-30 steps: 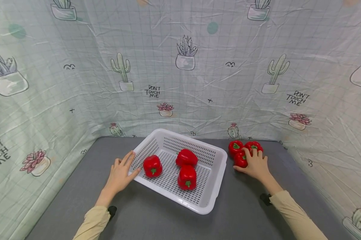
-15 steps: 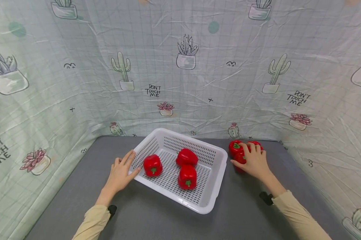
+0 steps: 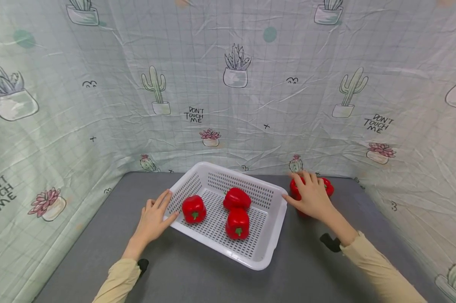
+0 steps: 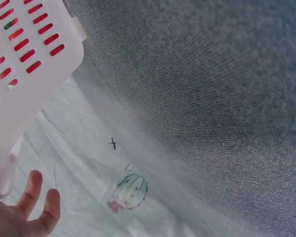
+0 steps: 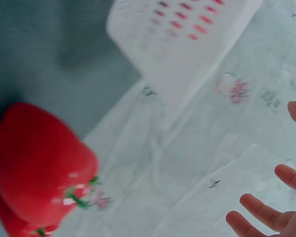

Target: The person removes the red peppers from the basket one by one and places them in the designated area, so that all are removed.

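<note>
A white perforated plastic basket stands turned at an angle on the table, holding three red bell peppers; one pepper lies at its left, and a pair touches near the middle. My left hand rests at the basket's left rim, thumb and fingers extended along it. More red bell peppers sit to the basket's right, partly covered in the head view by my right hand. That hand is raised over them, fingers spread, nothing in its grasp. In the right wrist view these peppers lie apart from the fingers.
The grey table ends at a hanging cloth printed with cacti, which encloses the back and both sides. The basket's right rim is close to my right thumb.
My right hand has come up off the peppers and shifted left toward the basket, fingers spreading wider. My left hand and the basket have stayed in place.
</note>
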### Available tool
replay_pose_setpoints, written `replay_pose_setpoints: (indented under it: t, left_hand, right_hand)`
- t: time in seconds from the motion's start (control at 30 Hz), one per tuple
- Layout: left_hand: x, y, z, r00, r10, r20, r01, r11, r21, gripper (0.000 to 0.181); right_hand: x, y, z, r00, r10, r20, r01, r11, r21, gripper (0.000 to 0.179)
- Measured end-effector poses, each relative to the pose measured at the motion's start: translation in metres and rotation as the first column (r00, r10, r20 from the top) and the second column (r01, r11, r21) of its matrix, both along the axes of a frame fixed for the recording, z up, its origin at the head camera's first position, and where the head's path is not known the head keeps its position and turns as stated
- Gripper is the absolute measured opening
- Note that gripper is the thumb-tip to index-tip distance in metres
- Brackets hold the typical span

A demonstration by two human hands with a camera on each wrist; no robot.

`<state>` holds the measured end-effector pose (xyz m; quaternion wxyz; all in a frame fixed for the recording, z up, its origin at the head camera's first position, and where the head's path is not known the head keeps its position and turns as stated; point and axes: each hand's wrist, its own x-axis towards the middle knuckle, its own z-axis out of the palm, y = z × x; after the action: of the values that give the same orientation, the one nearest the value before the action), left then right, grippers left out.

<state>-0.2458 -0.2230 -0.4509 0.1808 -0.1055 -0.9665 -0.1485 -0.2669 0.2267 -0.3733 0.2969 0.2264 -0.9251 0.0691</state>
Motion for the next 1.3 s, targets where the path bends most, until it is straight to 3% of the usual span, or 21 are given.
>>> replay_pose_setpoints:
  t: [0.57,1.03,1.3]
  left_hand:
    - [-0.001,-0.001,0.002,1.000,0.005,0.006,-0.005,1.000,-0.004,0.069]
    - [-0.001,0.001,0.000,1.000,0.007,0.008,-0.007,1.000,-0.007,0.068]
    - [-0.001,-0.001,0.000,1.000,0.002,-0.004,-0.003,1.000,-0.013,0.068]
  right_hand:
    - [0.003,-0.064,0.054,0.988,0.155,0.008,-0.156,0.987,0.034,0.053]
    - [-0.017,-0.128,0.058,0.968,0.238,0.082,-0.239,0.971,-0.004,0.049]
    - [-0.026,-0.166,0.044,0.958,0.248,0.146,-0.251,0.968,0.001,0.049]
